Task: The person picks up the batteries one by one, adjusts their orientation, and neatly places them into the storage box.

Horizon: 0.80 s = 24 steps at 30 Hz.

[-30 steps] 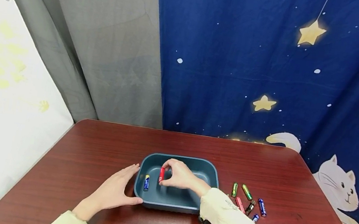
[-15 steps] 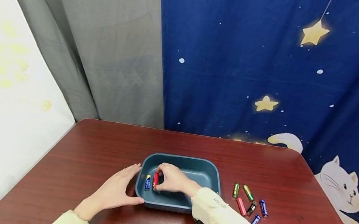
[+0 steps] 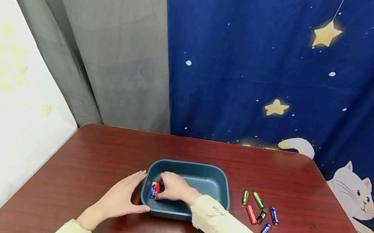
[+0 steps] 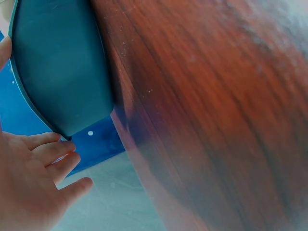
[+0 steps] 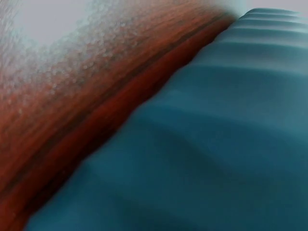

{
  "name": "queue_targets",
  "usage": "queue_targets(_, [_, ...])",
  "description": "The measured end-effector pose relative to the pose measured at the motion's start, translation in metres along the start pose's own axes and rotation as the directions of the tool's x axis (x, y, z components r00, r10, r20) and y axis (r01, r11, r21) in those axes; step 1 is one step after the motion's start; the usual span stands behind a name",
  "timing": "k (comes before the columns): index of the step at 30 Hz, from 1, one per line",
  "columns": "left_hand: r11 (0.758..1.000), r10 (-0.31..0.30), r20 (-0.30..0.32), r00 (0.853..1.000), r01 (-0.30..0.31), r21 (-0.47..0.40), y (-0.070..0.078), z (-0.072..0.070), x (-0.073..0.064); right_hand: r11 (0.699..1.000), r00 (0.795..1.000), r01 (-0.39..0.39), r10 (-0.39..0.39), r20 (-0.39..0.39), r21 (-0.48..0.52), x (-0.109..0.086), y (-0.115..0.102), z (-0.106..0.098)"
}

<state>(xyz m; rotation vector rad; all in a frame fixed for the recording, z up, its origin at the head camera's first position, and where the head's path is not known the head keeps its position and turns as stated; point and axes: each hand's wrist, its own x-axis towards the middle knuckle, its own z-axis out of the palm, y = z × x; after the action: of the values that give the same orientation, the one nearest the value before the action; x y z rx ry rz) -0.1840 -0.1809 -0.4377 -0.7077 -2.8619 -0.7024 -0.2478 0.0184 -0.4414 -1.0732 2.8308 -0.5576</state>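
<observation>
- The red battery (image 3: 157, 188) is inside the tray (image 3: 182, 216), near its left end, right beside the blue and yellow battery (image 3: 153, 190). I can't tell if the two touch.
- The right hand (image 3: 175, 188) pinches the red battery, thumb at the near end and fingers at the far end.
- The left hand (image 3: 118, 194) grips nothing. Its fingers are long and loose, and it rests on the tray's left end.
- Batteries are round, so the red one could roll if the fingers let go crooked, or bump its neighbor and turn it.
- The right sleeve (image 3: 226, 222) could knock the near blue battery (image 3: 265, 230) if the arm swings wide.
- The red battery's long way runs from near to far, matching its neighbor. Which end is plus is too small to see.
</observation>
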Motion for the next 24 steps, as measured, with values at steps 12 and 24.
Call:
queue_targets(12, [1.0, 0.003, -0.003, 1.0, -0.003, 0.007, 0.0, 0.0, 0.0, 0.998, 1.0, 0.0, 0.001, -0.023, 0.065, -0.004, 0.004, -0.004])
queue_targets(24, [1.0, -0.008, -0.005, 1.0, 0.008, 0.019, 0.0, 0.0, 0.0, 0.988, 0.999, -0.004, 0.012, -0.048, 0.158, -0.028, 0.017, -0.022])
